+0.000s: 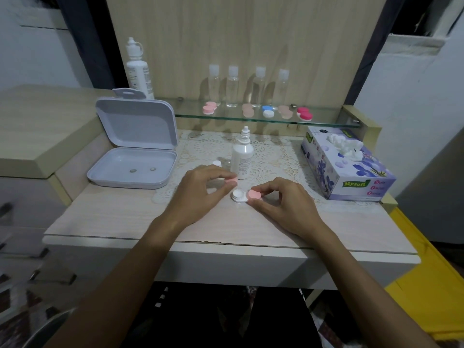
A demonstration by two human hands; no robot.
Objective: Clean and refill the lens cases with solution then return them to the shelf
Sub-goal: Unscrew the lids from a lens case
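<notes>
Two hands work the white plastic lens case (240,195); the left hand (200,189) pinches a loose pink round cap (231,181) at ten o'clock; the right hand (283,204) grips the case's pink screwed-on cap (254,194).

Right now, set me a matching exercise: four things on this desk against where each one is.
Things:
1. loose pink cap
2. lens case
3. tissue box
4. large solution bottle

Places:
A. on the glass shelf's left end
B. pinched in the left hand
C. at the desk's right edge
D. steadied by the right hand

Pairs: 1-B, 2-D, 3-C, 4-A
</notes>
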